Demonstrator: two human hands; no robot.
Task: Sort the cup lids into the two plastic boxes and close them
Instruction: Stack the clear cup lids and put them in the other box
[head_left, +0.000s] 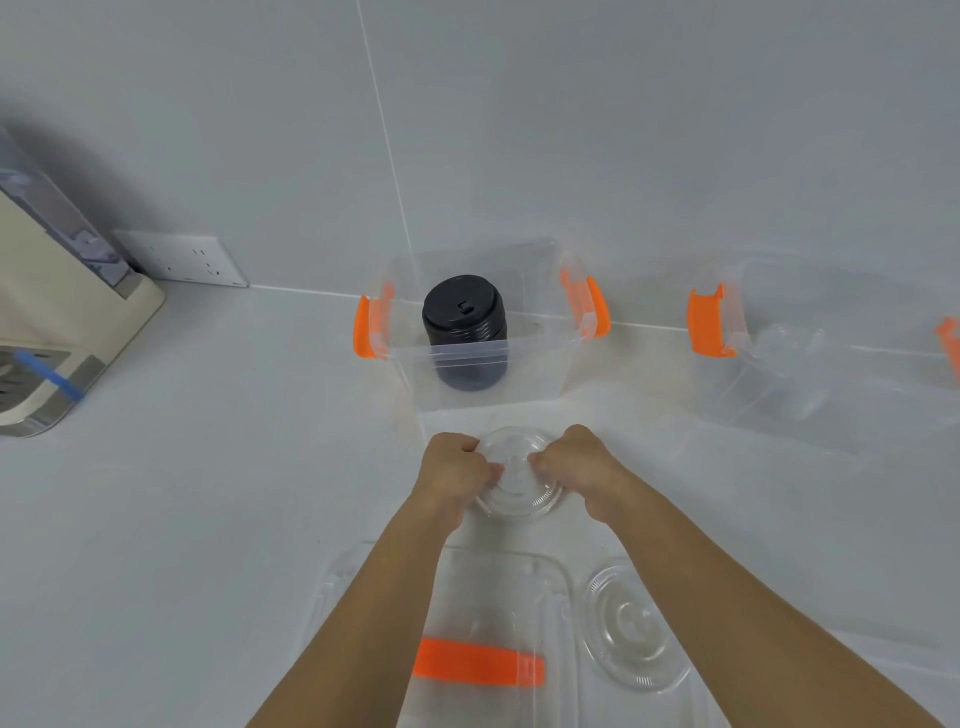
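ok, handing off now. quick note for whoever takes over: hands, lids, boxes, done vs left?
Left hand and right hand: both gripping a stack of clear lids on the counter.
Left box: open, holds the black lids.
Right box: open, clear lids apparently inside.
One clear lid lies loose beside a box cover.
Left: box the clear lids, close both.

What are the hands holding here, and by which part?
Both the left hand and the right hand grip a stack of clear cup lids, fingers pinching its rim on opposite sides.
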